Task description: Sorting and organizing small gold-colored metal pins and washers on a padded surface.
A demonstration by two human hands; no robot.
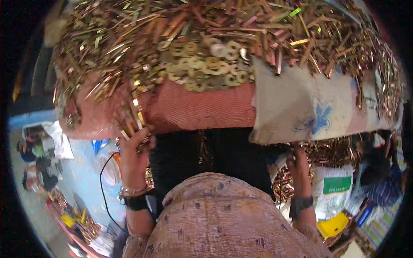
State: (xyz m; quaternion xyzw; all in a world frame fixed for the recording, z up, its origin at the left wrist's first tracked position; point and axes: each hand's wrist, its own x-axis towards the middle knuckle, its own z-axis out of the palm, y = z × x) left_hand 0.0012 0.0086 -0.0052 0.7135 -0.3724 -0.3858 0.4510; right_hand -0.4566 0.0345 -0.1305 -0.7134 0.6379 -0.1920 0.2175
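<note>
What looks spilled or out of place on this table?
The metal strips look messiest: they lie jumbled, pointing every way, some jutting over the pale cloth. Washers lie in a loose, overlapping patch at the strips' near edge. I can't tell whether that's a spill; nothing looks clearly damaged.

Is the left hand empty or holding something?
Holding something: a bunch of shiny strips sticks up from the curled fingers of the left hand.
</note>
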